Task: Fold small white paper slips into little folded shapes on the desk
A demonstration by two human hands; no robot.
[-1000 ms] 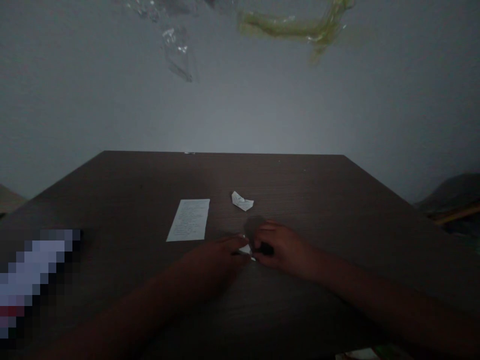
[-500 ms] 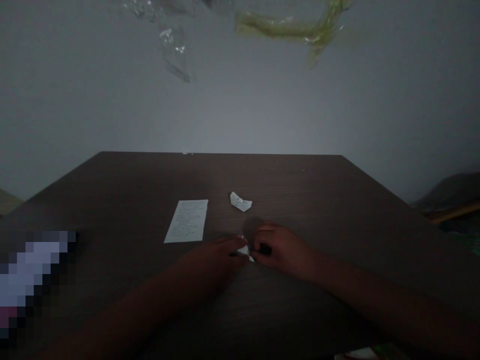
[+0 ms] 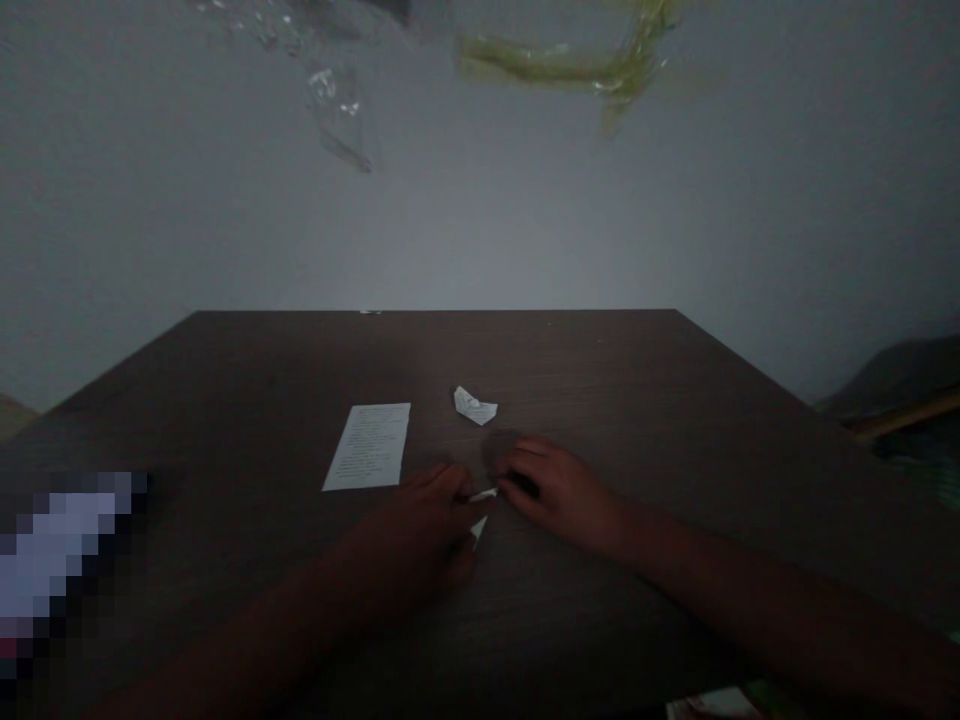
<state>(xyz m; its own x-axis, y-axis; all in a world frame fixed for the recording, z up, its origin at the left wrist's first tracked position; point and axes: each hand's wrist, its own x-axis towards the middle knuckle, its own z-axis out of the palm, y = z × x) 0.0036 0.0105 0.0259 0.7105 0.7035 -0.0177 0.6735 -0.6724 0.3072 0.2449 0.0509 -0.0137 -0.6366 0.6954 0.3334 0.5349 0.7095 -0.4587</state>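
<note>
Centrally, at the near middle of the surface [image 3: 600,390], a small white piece of paper [image 3: 480,530] lies mostly hidden under the left hand [image 3: 439,520], two pale bits of it showing between and beside the fingers. The left hand lies low over it, its thumb spread away from the forefinger; whether it pinches the paper or only presses it, I cannot tell. Just to the right, the right hand [image 3: 555,487] is curled, its fingertips drawn together at the paper's right tip; whether they grip it is too dark to tell. Slightly farther off sits a folded scrap of paper [image 3: 475,408], apart from both hands. Left of that, a printed sheet [image 3: 370,447] lies flat, its near right corner close to the left hand. At the far left edge is a pixelated object [image 3: 64,550]. Beyond the surface rises a pale wall [image 3: 525,220], with clear tape [image 3: 337,110] and yellow tape [image 3: 547,62] high up
</note>
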